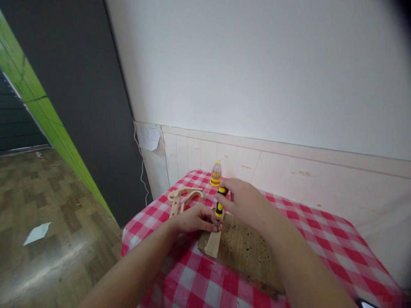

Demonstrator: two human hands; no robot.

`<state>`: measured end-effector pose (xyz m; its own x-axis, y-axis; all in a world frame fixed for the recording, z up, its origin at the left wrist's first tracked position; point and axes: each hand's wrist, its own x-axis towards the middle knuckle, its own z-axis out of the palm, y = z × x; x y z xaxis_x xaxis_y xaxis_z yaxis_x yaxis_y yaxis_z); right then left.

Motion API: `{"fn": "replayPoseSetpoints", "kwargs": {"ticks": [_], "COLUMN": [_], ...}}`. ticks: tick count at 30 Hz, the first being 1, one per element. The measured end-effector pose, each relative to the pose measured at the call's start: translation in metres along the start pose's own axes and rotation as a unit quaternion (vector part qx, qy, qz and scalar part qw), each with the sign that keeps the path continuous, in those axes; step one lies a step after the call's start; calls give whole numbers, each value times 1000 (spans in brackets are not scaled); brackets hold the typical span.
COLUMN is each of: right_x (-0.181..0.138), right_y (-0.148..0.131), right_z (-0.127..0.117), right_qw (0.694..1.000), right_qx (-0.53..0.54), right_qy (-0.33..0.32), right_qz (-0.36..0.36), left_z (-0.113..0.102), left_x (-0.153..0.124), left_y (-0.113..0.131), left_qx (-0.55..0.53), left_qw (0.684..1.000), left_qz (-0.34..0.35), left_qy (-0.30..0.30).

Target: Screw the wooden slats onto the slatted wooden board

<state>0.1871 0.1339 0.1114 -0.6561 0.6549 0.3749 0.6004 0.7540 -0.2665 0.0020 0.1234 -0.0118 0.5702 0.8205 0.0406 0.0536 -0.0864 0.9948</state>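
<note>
From above, the right hand [241,200] had its grip wrapped round the near-upright screwdriver [219,210] over a wooden strip [212,245] near the front edge of the tabletop [324,239], the left hand [196,218] curling low at its tip, pinch unclear.

Soft light; glare streak on floor [77,239]; upper-right corner dark; detail slightly blurred.

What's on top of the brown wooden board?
A pale wooden strip, with a screwdriver in the right hand standing over it. The left hand hides part of the strip; the right forearm covers some of the board.
</note>
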Motion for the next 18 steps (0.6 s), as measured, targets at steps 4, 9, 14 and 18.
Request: {"fn": "replayPoseSetpoints", "kwargs": {"ticks": [4,9,14,18], "right_x": [-2,-6,-5,-4], "right_y": [-4,-11,-8,-3], "right_z": [2,-8,-9,-6], "right_qw": [999,998,1000,1000], "right_qx": [32,34,-3,-12], "right_qy": [5,-40,-9,12], "right_qz": [-24,-30,-8,-24], "left_z": [0,0,1,1], "left_x": [0,-1,-1,0], "left_y": [-1,0,3,4], "left_qx": [-10,33,22,14], "left_qw": [1000,999,1000,1000], "left_qz": [-6,-7,0,6], "left_qy": [5,9,2,-5]}}
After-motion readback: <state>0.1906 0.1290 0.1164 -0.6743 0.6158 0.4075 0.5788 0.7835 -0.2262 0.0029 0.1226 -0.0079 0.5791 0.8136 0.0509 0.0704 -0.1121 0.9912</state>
